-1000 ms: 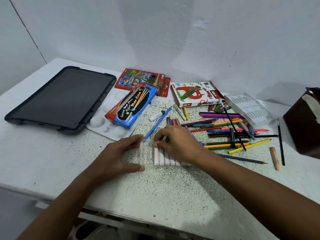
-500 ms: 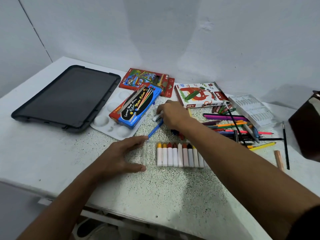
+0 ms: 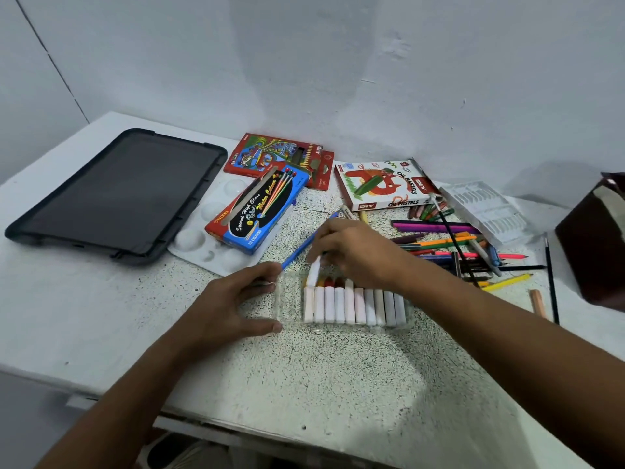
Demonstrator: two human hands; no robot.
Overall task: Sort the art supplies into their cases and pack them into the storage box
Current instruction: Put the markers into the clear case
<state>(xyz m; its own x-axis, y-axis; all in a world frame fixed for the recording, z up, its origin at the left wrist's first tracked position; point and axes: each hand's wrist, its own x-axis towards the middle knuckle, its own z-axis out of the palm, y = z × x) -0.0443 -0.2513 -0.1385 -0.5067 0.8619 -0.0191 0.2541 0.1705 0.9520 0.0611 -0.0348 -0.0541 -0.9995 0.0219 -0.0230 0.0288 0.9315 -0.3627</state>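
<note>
Left hand (image 3: 233, 299) braces the left end of the clear case (image 3: 291, 299), thumb on the near corner, index on the far corner, fingers curled round the end wall

Right hand (image 3: 355, 252) hovers over the far edge of the case, fingers curled down, pinching a white crayon (image 3: 314, 273) that tilts into the leftmost part of the row. Motion blur on the fingertips, so exact grip is unclear

Row of crayons (image 3: 355, 306) lies side by side in the case, directly under and toward the body from the right hand; white wrappers, coloured tips hidden partly by the hand. Gap in the case between the row and the left hand

Blue pencil (image 3: 306, 243) lies diagonally just beyond the left index, running up past the right hand's fingers

Loose pencils and markers (image 3: 449, 245) piled to the right of the right hand, beyond the forearm. Yellow pencil (image 3: 507, 282) at the near edge of that pile

Oil pastels box (image 3: 385, 187) beyond the right hand; white tray (image 3: 487, 211) to its right

Water colour box (image 3: 257, 211) beyond the left hand, lying on a white palette (image 3: 199, 238). Red box (image 3: 277, 155) behind that. Black lid (image 3: 118, 194) far left of the left hand

Dark box (image 3: 595, 242) at the right edge, partly out of frame

All on a speckled table (image 3: 321, 374)
</note>
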